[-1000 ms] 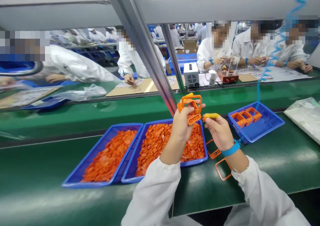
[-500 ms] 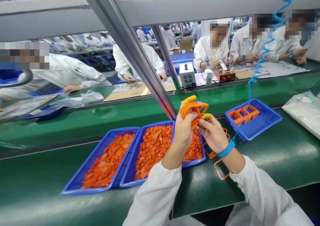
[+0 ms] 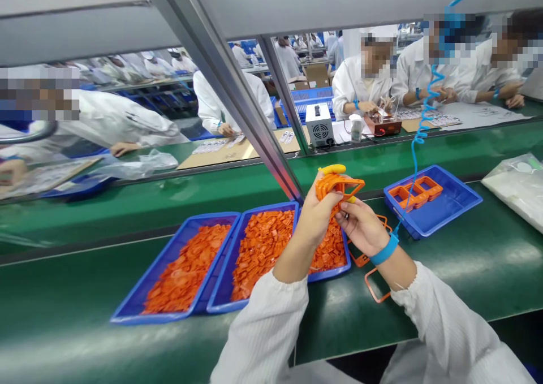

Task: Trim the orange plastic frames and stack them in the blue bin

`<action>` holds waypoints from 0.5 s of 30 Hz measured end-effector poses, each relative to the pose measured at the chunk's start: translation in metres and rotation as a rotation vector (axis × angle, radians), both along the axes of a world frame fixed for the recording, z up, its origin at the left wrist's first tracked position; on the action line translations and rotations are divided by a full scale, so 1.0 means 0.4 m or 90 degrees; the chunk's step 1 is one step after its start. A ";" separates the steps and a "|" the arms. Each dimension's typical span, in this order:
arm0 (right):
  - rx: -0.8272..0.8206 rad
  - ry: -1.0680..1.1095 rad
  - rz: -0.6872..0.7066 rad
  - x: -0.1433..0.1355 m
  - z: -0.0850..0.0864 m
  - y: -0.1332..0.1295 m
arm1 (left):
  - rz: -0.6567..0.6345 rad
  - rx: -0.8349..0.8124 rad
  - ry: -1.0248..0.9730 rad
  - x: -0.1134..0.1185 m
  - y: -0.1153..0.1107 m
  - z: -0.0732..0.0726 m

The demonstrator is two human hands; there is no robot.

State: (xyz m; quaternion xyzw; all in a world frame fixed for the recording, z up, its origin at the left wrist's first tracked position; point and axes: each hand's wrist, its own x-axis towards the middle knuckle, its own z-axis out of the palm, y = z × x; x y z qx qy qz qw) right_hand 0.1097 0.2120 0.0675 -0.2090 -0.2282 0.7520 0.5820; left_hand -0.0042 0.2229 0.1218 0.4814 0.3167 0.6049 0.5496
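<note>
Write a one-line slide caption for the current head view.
Left hand holding orange frames, right hand at their lower edge, near blue trays of orange pieces on a green table.

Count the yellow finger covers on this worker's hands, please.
2: one yellow cover on the left hand, another yellow cover on the right hand. More may hide behind the orange frames.

You have a dark green worktop (image 3: 470,259) below your left hand (image 3: 316,217) and right hand (image 3: 365,225), glossy with pale reflected light. Just beyond them runs a green ledge (image 3: 127,203). A metal post (image 3: 218,73) slants up leftward behind your left hand, beneath a white overhead beam (image 3: 331,5).
</note>
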 end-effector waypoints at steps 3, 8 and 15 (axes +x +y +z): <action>-0.001 0.005 -0.012 -0.007 -0.011 0.003 | -0.021 -0.016 0.017 -0.005 0.003 -0.004; -0.016 0.005 -0.010 -0.001 -0.003 0.002 | -0.017 -0.030 -0.012 -0.005 0.009 -0.010; 0.046 -0.079 -0.027 0.024 0.023 -0.007 | 0.014 -0.072 -0.071 -0.004 0.014 -0.004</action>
